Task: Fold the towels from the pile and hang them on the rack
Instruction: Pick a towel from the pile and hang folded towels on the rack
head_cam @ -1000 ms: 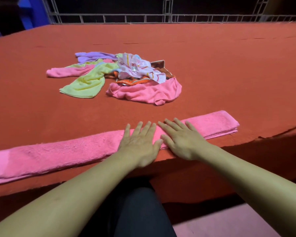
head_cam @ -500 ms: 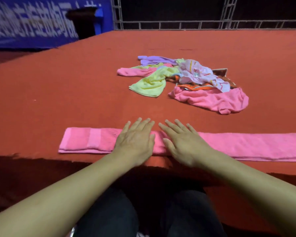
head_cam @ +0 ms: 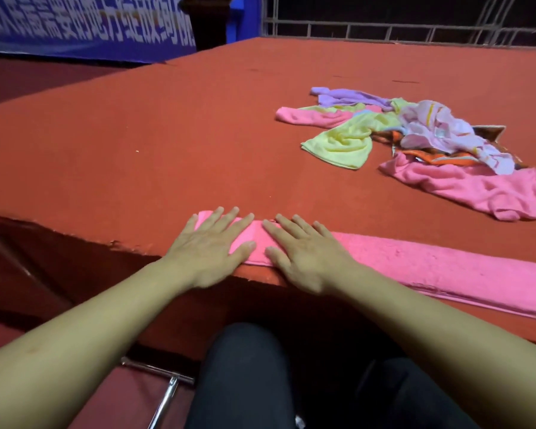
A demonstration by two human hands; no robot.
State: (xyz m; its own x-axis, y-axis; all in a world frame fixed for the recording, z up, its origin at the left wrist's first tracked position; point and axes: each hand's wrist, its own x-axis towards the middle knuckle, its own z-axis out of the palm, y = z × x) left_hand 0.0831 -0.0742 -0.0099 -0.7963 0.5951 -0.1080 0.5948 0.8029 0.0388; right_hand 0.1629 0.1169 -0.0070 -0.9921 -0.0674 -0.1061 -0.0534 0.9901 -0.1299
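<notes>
A long pink towel point(head_cam: 430, 267), folded into a narrow fluffy strip, lies along the near edge of the worktop point(head_cam: 167, 144), which is covered with rough red felt. The left hand point(head_cam: 209, 246) and the right hand point(head_cam: 304, 252) lie flat on the strip's left end, fingers straight and spread, gripping nothing. Toward the far right corner lies the pile point(head_cam: 415, 144) of crumpled soft towels: pink, pale yellow, lilac and one printed white. Its front pink towel lies well apart from the strip.

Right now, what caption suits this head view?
Both hands, left hand and right hand, press flat on a folded pink towel near the towel pile.
</notes>
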